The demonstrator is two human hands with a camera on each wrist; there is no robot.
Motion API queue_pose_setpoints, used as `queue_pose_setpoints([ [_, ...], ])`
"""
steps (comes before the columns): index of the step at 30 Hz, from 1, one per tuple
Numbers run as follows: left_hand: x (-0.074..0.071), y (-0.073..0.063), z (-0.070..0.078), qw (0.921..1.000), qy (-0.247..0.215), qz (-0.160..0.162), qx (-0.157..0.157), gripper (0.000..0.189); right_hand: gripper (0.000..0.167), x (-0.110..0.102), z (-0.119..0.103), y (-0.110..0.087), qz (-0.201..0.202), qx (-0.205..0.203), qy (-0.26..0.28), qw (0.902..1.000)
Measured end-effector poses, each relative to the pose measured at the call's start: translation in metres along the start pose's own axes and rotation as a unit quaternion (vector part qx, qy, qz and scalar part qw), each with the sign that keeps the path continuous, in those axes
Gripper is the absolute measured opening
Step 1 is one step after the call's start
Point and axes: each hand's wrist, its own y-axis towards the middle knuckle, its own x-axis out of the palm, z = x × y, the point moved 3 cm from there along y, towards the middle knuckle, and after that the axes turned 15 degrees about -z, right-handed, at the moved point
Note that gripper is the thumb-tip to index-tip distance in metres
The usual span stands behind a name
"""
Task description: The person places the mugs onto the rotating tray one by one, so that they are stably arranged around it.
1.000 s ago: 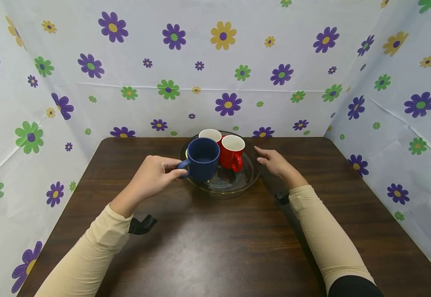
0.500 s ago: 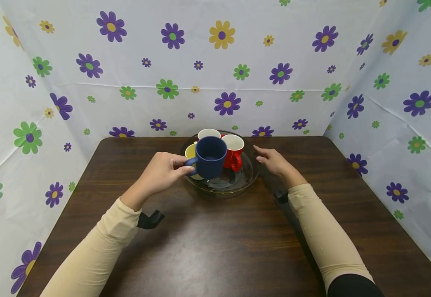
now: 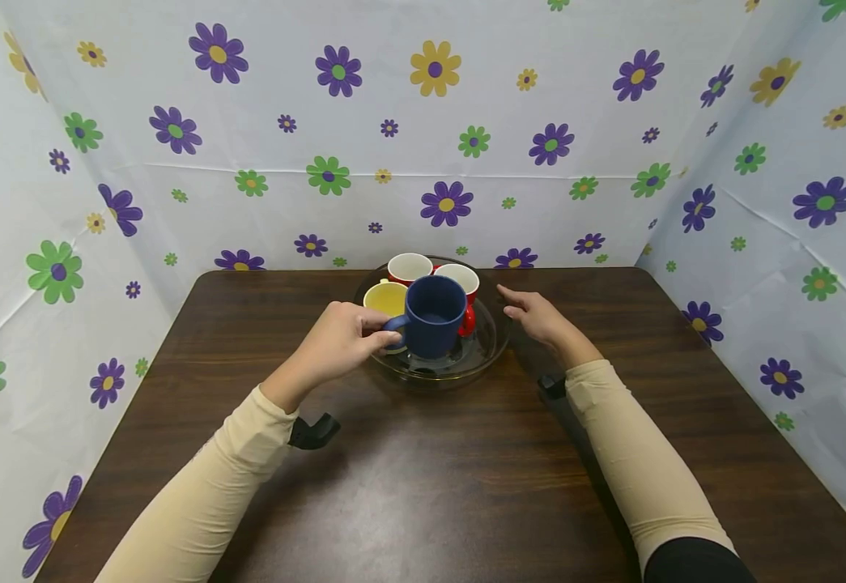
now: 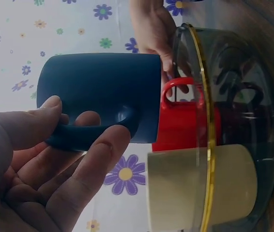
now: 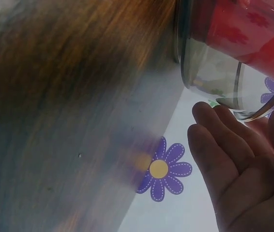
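My left hand (image 3: 335,344) pinches the handle of a blue mug (image 3: 433,324) between thumb and fingers. The mug is upright above a clear glass bowl (image 3: 433,376) with a gold rim; in the left wrist view, a gap separates its base from that rim. Inside the bowl stand a yellow mug (image 3: 384,300) and two red mugs with white insides, one at the back (image 3: 410,267) and one at the right (image 3: 459,277), partly hidden by the blue mug. At the bowl's right side, my right hand (image 5: 248,169) has its fingers extended beside the glass, thumb near the rim.
The bowl stands near the far edge of a dark wooden table (image 3: 452,478). A white sheet with printed flowers (image 3: 423,146) hangs behind it and along both sides. Black wrist mounts (image 3: 313,431) stick out from the sleeves.
My left hand has carried the blue mug rightward over the bowl, uncovering the yellow mug and covering more of the right red mug. My right hand has stayed in place.
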Motion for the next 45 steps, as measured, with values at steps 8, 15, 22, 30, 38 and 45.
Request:
queue_pose_setpoints([
  [8,0.011,0.005,-0.005,0.9997,-0.021,-0.011,-0.005,0.012,0.055,-0.001,0.001,0.001,0.002,0.000,-0.014,0.9999],
  [15,0.019,0.007,-0.008,0.9999,-0.010,-0.001,0.004,0.010,0.053,0.001,0.003,0.001,0.009,-0.006,-0.008,0.9999],
  [22,0.028,0.007,-0.010,0.9999,-0.012,0.001,-0.001,0.009,0.051,0.004,0.006,-0.005,0.027,-0.010,0.000,0.9996],
  [30,0.031,0.008,-0.013,0.9999,-0.009,0.007,0.000,0.010,0.055,0.005,0.004,-0.012,0.025,-0.018,-0.020,0.9993],
  [38,0.033,0.011,-0.019,0.9999,0.005,0.010,-0.007,0.012,0.066,0.009,-0.005,-0.022,0.017,-0.021,-0.032,0.9991],
  [45,0.036,0.013,-0.021,0.9998,0.015,0.011,-0.011,0.014,0.072,0.011,-0.008,-0.024,0.001,-0.018,-0.054,0.9984],
])
